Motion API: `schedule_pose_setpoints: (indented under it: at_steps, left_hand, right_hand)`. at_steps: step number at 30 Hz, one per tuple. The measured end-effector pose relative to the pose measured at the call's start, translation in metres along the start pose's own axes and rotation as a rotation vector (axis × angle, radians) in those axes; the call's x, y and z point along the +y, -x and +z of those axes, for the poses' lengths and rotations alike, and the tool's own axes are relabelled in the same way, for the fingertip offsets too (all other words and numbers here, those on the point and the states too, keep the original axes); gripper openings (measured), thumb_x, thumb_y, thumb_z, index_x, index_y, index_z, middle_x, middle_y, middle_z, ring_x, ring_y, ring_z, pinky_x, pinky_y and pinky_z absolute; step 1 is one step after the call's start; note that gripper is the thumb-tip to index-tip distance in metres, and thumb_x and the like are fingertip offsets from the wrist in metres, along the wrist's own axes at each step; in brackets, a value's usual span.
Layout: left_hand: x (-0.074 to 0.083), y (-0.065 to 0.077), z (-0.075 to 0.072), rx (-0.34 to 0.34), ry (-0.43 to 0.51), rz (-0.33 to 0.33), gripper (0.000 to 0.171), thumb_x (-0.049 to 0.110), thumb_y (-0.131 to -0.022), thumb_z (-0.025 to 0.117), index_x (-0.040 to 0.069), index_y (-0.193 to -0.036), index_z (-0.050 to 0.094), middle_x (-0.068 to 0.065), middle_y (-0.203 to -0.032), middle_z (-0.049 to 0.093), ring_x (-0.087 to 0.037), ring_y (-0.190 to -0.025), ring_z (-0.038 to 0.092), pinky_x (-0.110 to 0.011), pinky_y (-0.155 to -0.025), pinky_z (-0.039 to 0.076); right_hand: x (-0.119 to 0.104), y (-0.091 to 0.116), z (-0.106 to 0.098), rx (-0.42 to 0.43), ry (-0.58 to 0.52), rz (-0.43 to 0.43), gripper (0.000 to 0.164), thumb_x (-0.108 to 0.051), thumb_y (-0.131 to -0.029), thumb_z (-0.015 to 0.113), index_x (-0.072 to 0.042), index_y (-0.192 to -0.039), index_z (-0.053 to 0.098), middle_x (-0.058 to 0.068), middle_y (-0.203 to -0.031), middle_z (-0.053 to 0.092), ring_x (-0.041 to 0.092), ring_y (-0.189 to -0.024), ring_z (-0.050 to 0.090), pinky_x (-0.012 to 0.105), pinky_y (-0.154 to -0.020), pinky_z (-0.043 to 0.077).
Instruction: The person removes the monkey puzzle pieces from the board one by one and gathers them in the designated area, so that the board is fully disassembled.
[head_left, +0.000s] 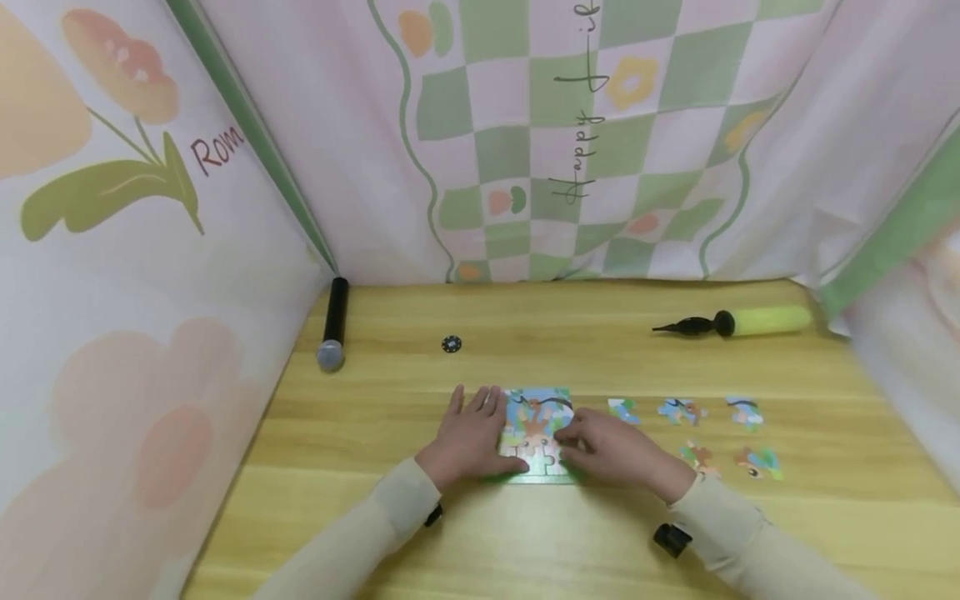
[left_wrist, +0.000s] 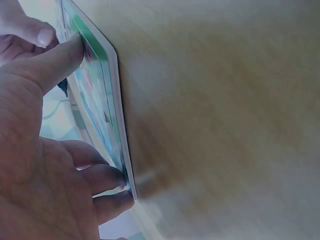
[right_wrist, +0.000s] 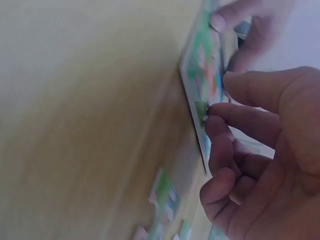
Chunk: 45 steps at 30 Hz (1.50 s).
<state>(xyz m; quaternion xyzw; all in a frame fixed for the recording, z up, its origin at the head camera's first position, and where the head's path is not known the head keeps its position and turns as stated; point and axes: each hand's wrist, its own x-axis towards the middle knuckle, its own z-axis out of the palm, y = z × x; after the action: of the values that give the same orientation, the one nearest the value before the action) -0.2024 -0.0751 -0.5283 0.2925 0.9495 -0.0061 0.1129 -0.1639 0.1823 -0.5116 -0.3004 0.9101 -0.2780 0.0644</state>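
A jigsaw puzzle [head_left: 536, 429] with a cartoon animal picture lies in its flat tray [left_wrist: 114, 85] on the table. My left hand [head_left: 468, 437] rests along its left side, fingers extended, the thumb lying over the near part. At the right edge is my right hand [head_left: 611, 446], its fingers bent and the index fingertip [right_wrist: 214, 111] touching a green part of the puzzle. I cannot tell whether the right fingers pinch a piece. Loose puzzle pieces lie to the right, among them a blue-green piece [head_left: 622, 410] and a brown one [head_left: 699, 457] partly behind the right hand.
More loose pieces [head_left: 744, 412] lie farther right on the wooden table [head_left: 517, 542]. A black microphone [head_left: 334, 325] lies at the back left, a black round chip [head_left: 451, 343] behind the puzzle, and a yellow hand pump [head_left: 765, 322] at the back right. Printed curtains [head_left: 495, 150] enclose the table.
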Motion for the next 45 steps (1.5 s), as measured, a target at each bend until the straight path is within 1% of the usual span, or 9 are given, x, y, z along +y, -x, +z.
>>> schedule_pose_setpoints:
  at_steps: [4,7,10,22,27,35,38,40,45]
  left_hand:
    - [0.002,-0.003,-0.003,-0.013,0.004,-0.003,0.12,0.085,-0.08,0.055,0.004,-0.162,0.019,-0.012,-0.166,0.014,-0.028,-0.153,0.011,-0.058,-0.118,-0.006]
    - [0.001,-0.003,-0.005,-0.027,0.004,-0.012,0.121,0.085,-0.08,0.055,0.005,-0.162,0.018,-0.011,-0.166,0.014,-0.027,-0.153,0.01,-0.058,-0.118,-0.005]
    - [0.001,-0.002,-0.006,-0.035,0.014,-0.018,0.12,0.085,-0.08,0.055,0.005,-0.162,0.017,-0.01,-0.166,0.013,-0.027,-0.153,0.009,-0.058,-0.118,-0.003]
    - [0.001,0.0,-0.006,-0.022,0.028,-0.031,0.12,0.086,-0.081,0.052,0.006,-0.162,0.016,-0.009,-0.166,0.011,-0.026,-0.153,0.008,-0.06,-0.118,-0.002]
    - [0.0,0.001,-0.004,-0.019,0.022,-0.027,0.12,0.086,-0.081,0.052,0.006,-0.162,0.016,-0.009,-0.166,0.011,-0.026,-0.153,0.008,-0.061,-0.117,-0.002]
    - [-0.001,-0.001,-0.002,-0.02,0.025,-0.019,0.121,0.087,-0.08,0.05,0.006,-0.162,0.015,-0.009,-0.166,0.011,-0.025,-0.153,0.007,-0.061,-0.117,-0.005]
    - [-0.001,-0.001,0.0,-0.022,0.02,-0.021,0.121,0.088,-0.08,0.05,0.006,-0.162,0.014,-0.008,-0.166,0.011,-0.025,-0.153,0.007,-0.061,-0.117,-0.005]
    - [-0.002,-0.001,0.001,-0.02,0.021,-0.021,0.122,0.088,-0.079,0.049,0.006,-0.162,0.015,-0.008,-0.166,0.012,-0.025,-0.153,0.007,-0.061,-0.117,-0.004]
    - [-0.004,-0.001,0.002,-0.019,0.026,-0.013,0.122,0.09,-0.079,0.047,0.006,-0.162,0.014,-0.008,-0.167,0.011,-0.025,-0.153,0.006,-0.061,-0.117,-0.005]
  right_hand:
    - [-0.002,-0.001,0.003,0.039,0.05,0.007,0.022,-0.016,-0.095,0.071,-0.002,-0.112,0.076,-0.003,-0.096,0.065,0.003,-0.075,0.054,0.024,-0.064,0.051]
    - [-0.004,-0.003,0.004,0.048,0.036,0.027,0.018,-0.015,-0.097,0.069,-0.006,-0.11,0.077,-0.004,-0.099,0.067,0.005,-0.083,0.058,0.027,-0.071,0.054]
    - [-0.004,-0.003,0.005,0.046,0.018,0.052,0.017,-0.016,-0.097,0.069,-0.007,-0.109,0.077,-0.007,-0.097,0.066,0.006,-0.084,0.059,0.029,-0.073,0.054]
    - [0.0,-0.004,0.001,0.098,-0.119,0.067,0.006,-0.015,-0.098,0.07,-0.011,-0.099,0.073,-0.009,-0.085,0.062,0.005,-0.072,0.057,0.026,-0.062,0.052]
    - [0.0,-0.003,0.001,0.117,-0.157,0.062,0.007,-0.017,-0.098,0.07,-0.01,-0.096,0.072,-0.008,-0.084,0.062,0.007,-0.069,0.056,0.027,-0.058,0.051]
    - [-0.002,0.004,-0.002,0.089,-0.251,0.094,0.002,-0.016,-0.098,0.07,-0.014,-0.098,0.07,-0.006,-0.086,0.067,0.01,-0.073,0.061,0.027,-0.063,0.053]
    - [-0.001,0.017,-0.012,0.096,-0.284,0.115,0.004,-0.019,-0.098,0.069,-0.016,-0.1,0.07,-0.006,-0.09,0.067,0.013,-0.077,0.062,0.028,-0.066,0.054]
    - [0.006,0.035,-0.021,0.104,-0.309,0.123,0.008,-0.022,-0.098,0.069,-0.016,-0.102,0.07,-0.006,-0.091,0.067,0.014,-0.078,0.063,0.029,-0.065,0.055]
    - [0.043,0.101,-0.05,0.085,-0.301,0.15,0.01,-0.019,-0.098,0.069,-0.014,-0.107,0.071,-0.006,-0.096,0.069,0.011,-0.082,0.066,0.027,-0.069,0.056]
